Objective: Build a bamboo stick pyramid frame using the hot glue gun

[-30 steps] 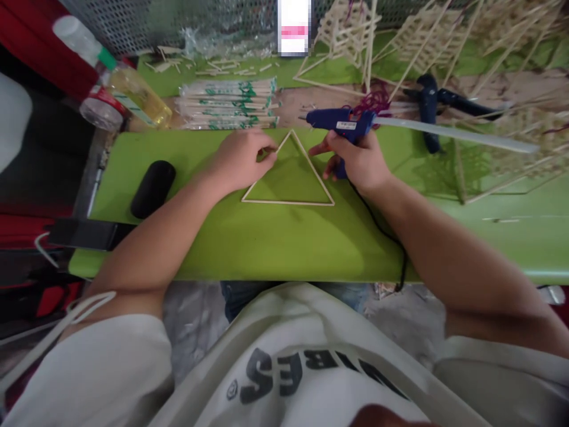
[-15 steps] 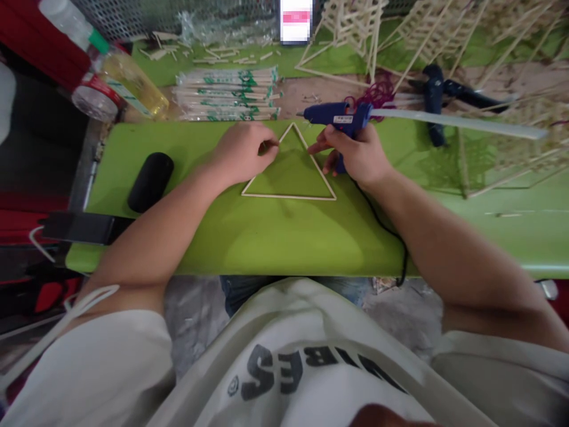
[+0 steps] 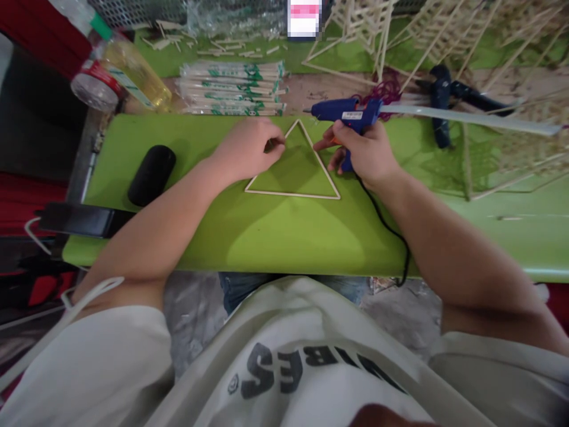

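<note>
A triangle of thin pale wooden sticks lies flat on the green tabletop. My left hand has its thumb and fingers pinched together at the triangle's left stick, partly covering it. In my right hand is a blue hot glue gun, its nozzle pointing left, just above the triangle's top corner. A long whitish glue stick extends from its back. The index finger of my right hand reaches the triangle's right stick.
Wrapped chopstick packs lie behind the triangle. A black rounded case, a phone and a bottle of yellow liquid are at left. Dark pliers, purple rubber bands and stick lattices stand back right.
The whole view has shifted slightly, so the tabletop things appear a little higher and further right. Both hands keep nearly the same pose around the triangle.
</note>
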Motion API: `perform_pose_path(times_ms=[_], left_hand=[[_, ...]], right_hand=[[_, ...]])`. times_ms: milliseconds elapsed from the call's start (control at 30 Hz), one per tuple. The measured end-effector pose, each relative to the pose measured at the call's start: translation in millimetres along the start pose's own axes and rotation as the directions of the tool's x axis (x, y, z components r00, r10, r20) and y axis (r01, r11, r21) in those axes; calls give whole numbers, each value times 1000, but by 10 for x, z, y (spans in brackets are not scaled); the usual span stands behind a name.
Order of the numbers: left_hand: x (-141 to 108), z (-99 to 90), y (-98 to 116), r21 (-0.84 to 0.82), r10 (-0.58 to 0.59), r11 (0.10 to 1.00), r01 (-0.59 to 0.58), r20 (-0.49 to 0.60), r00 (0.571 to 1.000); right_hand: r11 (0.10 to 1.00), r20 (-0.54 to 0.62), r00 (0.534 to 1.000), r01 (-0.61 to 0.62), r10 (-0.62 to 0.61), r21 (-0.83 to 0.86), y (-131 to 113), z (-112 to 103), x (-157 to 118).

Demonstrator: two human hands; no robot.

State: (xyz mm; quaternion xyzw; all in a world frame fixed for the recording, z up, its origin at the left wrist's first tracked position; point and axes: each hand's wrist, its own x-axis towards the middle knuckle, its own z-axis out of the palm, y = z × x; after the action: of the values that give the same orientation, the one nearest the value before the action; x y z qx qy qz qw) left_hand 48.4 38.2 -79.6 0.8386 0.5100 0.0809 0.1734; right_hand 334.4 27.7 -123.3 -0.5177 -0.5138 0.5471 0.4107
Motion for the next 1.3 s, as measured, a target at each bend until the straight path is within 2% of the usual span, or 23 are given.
perform_pose_path(times_ms=[267, 467, 600, 700, 833, 967, 1100, 1200, 1300], left_hand=[[-13, -2, 33, -20, -43, 999, 43, 4, 999], [2, 32, 25, -27, -50, 998, 50, 21, 999], [1, 23, 43, -24, -47, 999, 47, 38, 998], [-32, -92, 76, -2, -48, 999, 48, 55, 997], [-150, -369, 122, 41, -48, 998, 43, 113, 992], [-333, -527, 122, 152, -4, 988, -21, 162, 987], [-538, -443, -2, 166, 9, 985, -35, 150, 989], [-662, -334, -87, 163, 34, 984, -66, 191, 981], [-703, -232, -84, 213, 72, 969, -122, 229, 971]], right_hand=[[999, -63, 997, 40, -40, -10, 7, 43, -2], [996, -40, 995, 89, -89, -22, 73, 26, 26], [997, -26, 998, 59, -60, -45, 62, 7, 12], [998, -25, 999, 41, -42, -38, 43, 7, 4], [999, -49, 997, 50, -51, -16, 7, 39, -21], [998, -66, 996, 65, -66, -16, -56, 51, -70], [996, -86, 993, 83, -85, -29, -52, -32, -89], [995, -116, 989, 94, -95, -19, -20, -102, -83], [996, -141, 986, 88, -88, -6, -10, -128, -67]])
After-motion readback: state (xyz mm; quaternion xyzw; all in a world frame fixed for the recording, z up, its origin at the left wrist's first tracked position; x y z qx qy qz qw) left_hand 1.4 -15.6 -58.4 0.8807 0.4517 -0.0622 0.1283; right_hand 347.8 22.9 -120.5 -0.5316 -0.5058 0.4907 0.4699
